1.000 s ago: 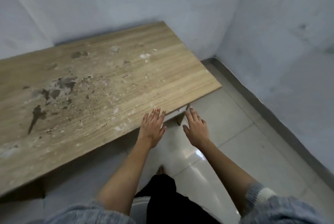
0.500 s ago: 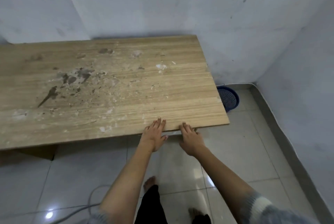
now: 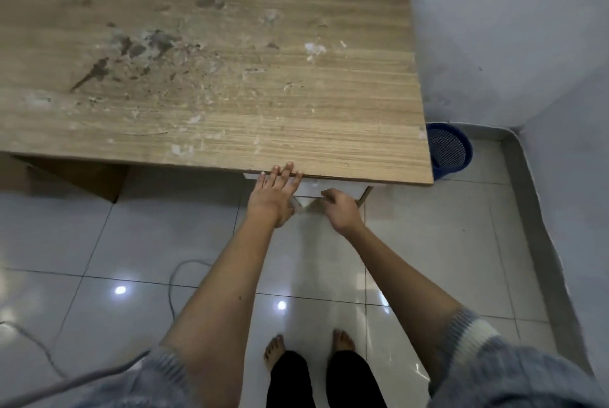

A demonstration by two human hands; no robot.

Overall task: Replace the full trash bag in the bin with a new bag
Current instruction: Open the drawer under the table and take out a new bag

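A blue mesh bin (image 3: 449, 152) stands on the floor in the far right corner, partly hidden behind the table's corner. No trash bag shows in it or anywhere else in view. My left hand (image 3: 273, 193) lies flat with fingers spread, its fingertips touching the front edge of the wooden table (image 3: 211, 78). My right hand (image 3: 342, 208) is just right of it and lower, its fingers curled onto the front of a white drawer (image 3: 309, 188) under the tabletop. Both hands are about an arm's length left of the bin.
The tabletop is stained and scuffed, with nothing standing on it. Grey walls close in behind and to the right, with a raised kerb (image 3: 534, 210) along the right wall. A grey cable (image 3: 171, 289) loops over the glossy floor tiles at lower left. My bare feet (image 3: 309, 346) stand below.
The view has pulled back and tilted down, showing the feet and more of the bin. My right hand dropped from the table edge to the drawer front and curled. The left hand stayed at the edge.
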